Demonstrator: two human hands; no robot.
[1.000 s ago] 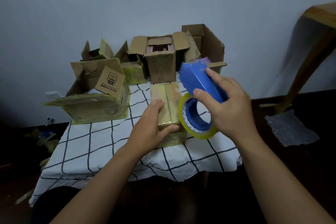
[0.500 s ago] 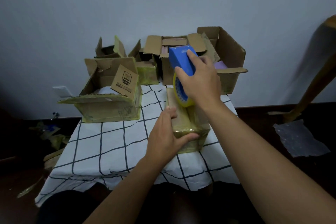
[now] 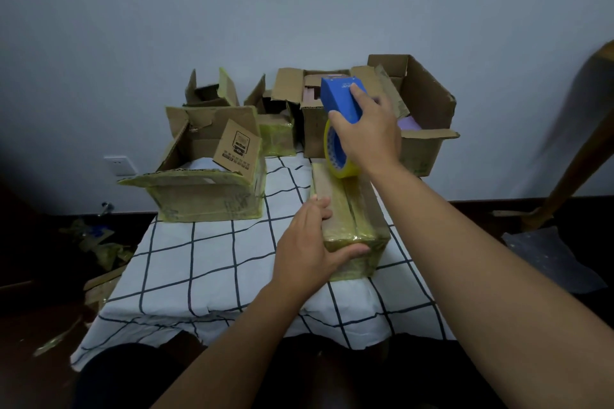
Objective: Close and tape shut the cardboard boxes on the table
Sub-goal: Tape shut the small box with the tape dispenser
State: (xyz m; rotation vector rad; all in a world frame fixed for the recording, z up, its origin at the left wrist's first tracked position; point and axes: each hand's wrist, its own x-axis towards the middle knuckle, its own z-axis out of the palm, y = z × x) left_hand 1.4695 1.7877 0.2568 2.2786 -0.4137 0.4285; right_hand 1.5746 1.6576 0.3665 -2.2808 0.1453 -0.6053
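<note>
1. The left hand [image 3: 307, 252] grips the near end of the closed narrow box [image 3: 349, 219], at the desk's [image 3: 206, 262] 4 o'clock.
2. The right hand [image 3: 368, 133] clasps the tape dispenser [image 3: 339, 103] at the box's 12 o'clock end.
3. Risk: a loose hold lets the box slide, wrinkling the tape.

Closed box [image 3: 349, 216] lies at the tabletop's [image 3: 206, 262] near right. Open box [image 3: 206, 176] stands to its left. Four open boxes [image 3: 319, 109] line the rear edge behind both.
</note>
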